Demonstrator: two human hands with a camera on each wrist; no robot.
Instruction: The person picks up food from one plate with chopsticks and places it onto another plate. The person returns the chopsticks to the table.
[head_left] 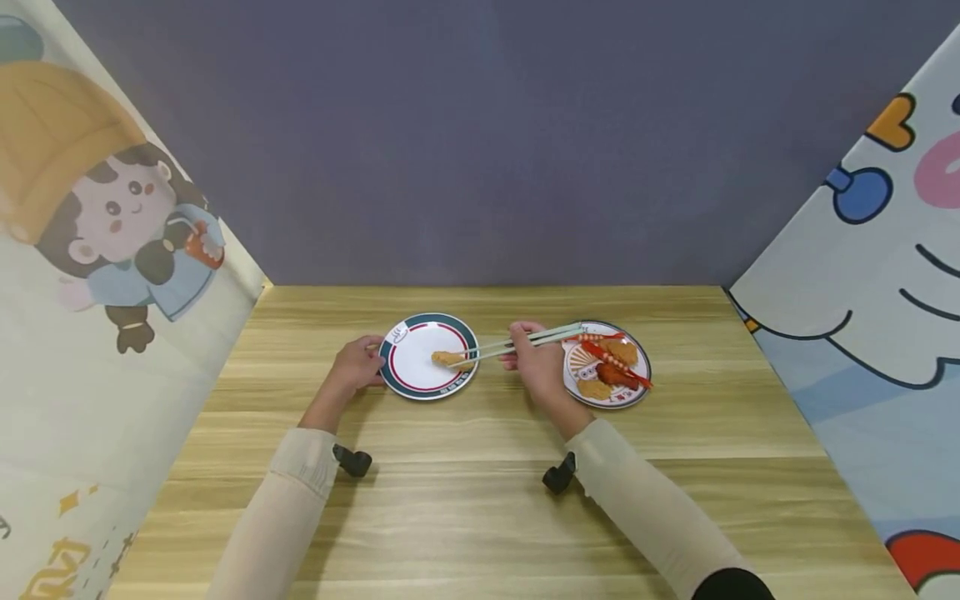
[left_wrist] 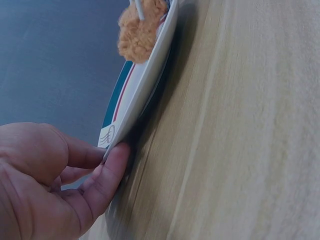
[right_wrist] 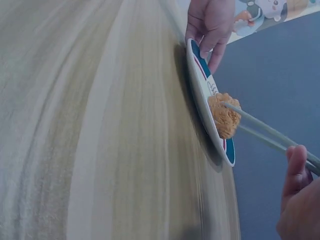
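My left hand (head_left: pixel 357 363) pinches the left rim of a white plate (head_left: pixel 412 358) with a green border and a red ring, thumb above and fingers beneath in the left wrist view. In my right hand (head_left: pixel 538 365) are pale green chopsticks (head_left: pixel 495 348), their tips reaching over that plate. At the tips is a golden-brown fried piece of food (head_left: pixel 448 358), looking like breaded chicken; it also shows in the right wrist view (right_wrist: pixel 224 115). Whether it rests on the plate or hangs just above, I cannot tell.
To the right, partly behind my right hand, stands a second patterned plate (head_left: pixel 617 403). It bears red shrimp-like pieces (head_left: pixel 603 354), a reddish-brown piece (head_left: pixel 617 375) and fried golden pieces (head_left: pixel 594 389). The wooden table (head_left: pixel 465 500) meets a dark back wall (head_left: pixel 495 167) and cartoon-printed side panels.
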